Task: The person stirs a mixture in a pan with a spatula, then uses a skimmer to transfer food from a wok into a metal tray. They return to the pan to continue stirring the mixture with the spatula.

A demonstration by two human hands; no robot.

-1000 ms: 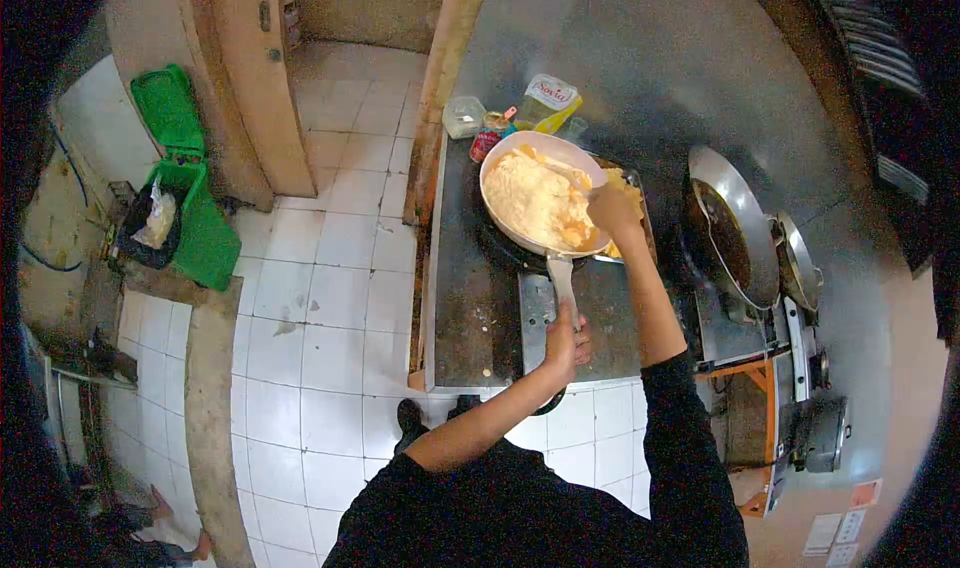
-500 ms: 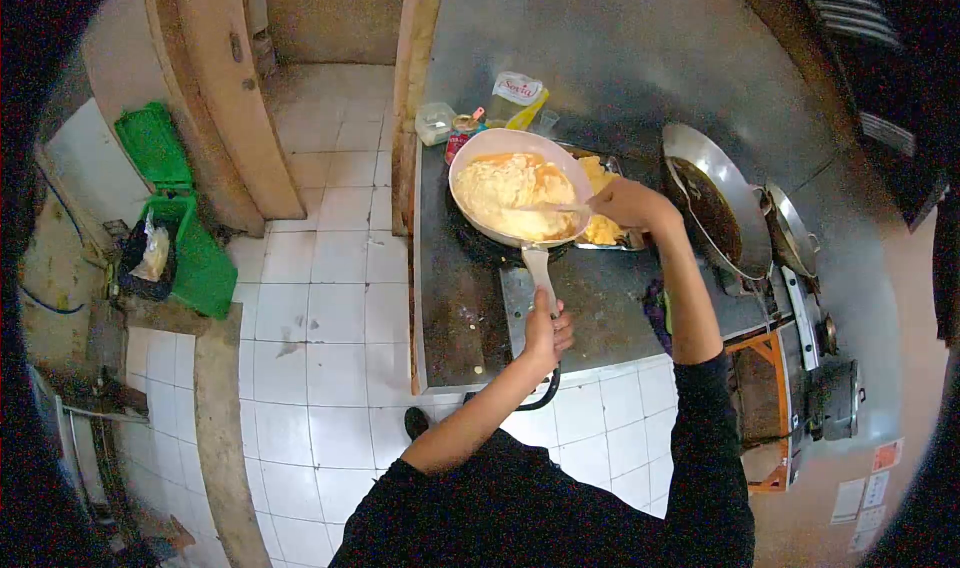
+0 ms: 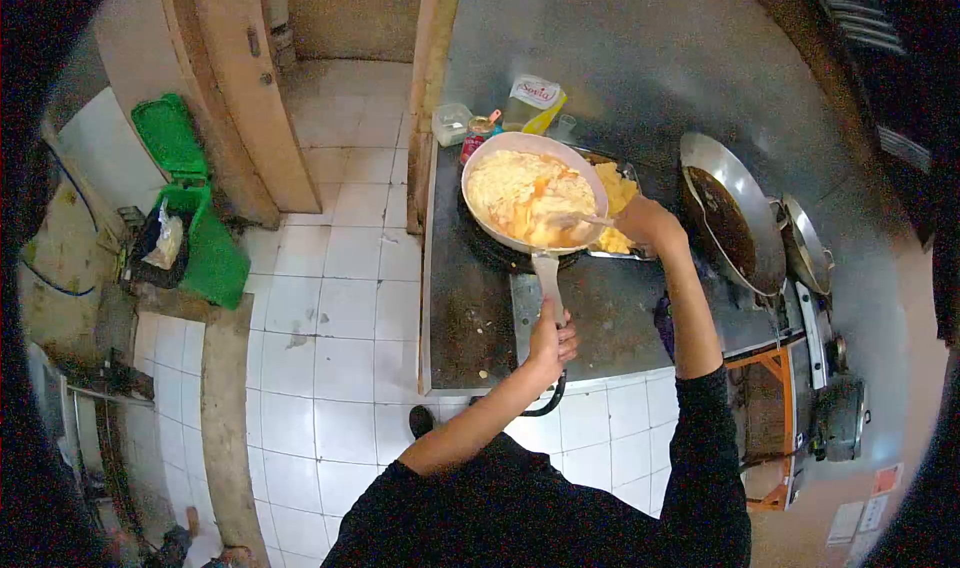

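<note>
My left hand (image 3: 552, 346) is wrapped around the pale handle of a white frying pan (image 3: 472, 220). Yellow-orange egg mixture (image 3: 525, 193), partly set, covers the bottom of the pan. Over the pan's right side, my right hand (image 3: 650, 226) is closed on a light-coloured spatula (image 3: 590, 219), whose tip dips into the egg. Just behind that hand, a metal tray (image 3: 603, 254) holds pieces of cooked yellow egg (image 3: 618, 190), partly covered by the pan and my hand.
A large wok (image 3: 712, 158) of dark liquid and a smaller pan (image 3: 805, 238) stand to the right. Behind the frying pan are a Sovia pouch (image 3: 533, 96), a red can (image 3: 478, 138) and a clear tub (image 3: 451, 124). A green bin (image 3: 215, 253) stands left; part of another person (image 3: 175, 546) shows lower left.
The spatula has moved through the egg toward the pan's lower right, and the egg surface has shifted. The camera view has moved slightly. Part of another person now appears at the lower left.
</note>
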